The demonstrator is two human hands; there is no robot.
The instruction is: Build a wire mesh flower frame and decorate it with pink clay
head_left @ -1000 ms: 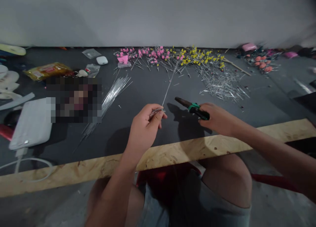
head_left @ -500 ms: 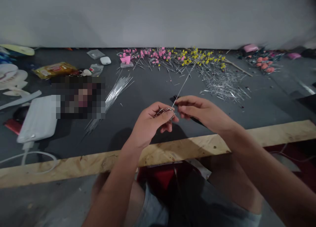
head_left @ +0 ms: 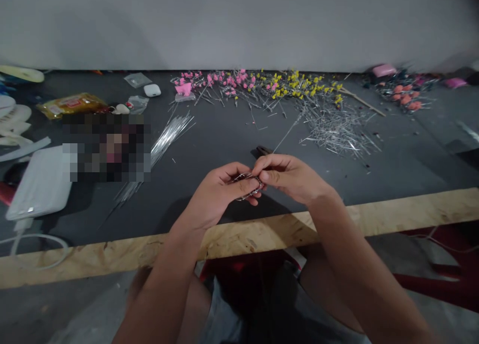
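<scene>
Thumb and fingers of my left hand (head_left: 215, 191) are closed round a small ring of twisted silvery wire (head_left: 244, 176). My right hand (head_left: 297, 176) pinches at the ring's right side, its fingertips touching those of the left; the exact spot it grips is partly covered. A thin wire strand (head_left: 287, 133) rises from behind the right hand and slants up toward the far pile. Just beyond my right fingers lie dark-handled pliers (head_left: 264, 150), mostly hidden by that hand. Both hands are above the dark tabletop (head_left: 209, 144), near its wooden front edge (head_left: 254, 239).
Wire stems with pink (head_left: 232, 79) and yellow tips (head_left: 299, 84) line the back, beside a heap of short wires (head_left: 337, 129). Coral-tipped pieces (head_left: 406, 98) lie at right. Leftward are a bundle of straight wires (head_left: 168, 137), a white power bank (head_left: 43, 181) with cable, and a yellow packet (head_left: 73, 105).
My right hand has moved left and slightly down onto the wire ring, where before it was apart from it. The ring has tipped in my left hand, and the strand has shifted right.
</scene>
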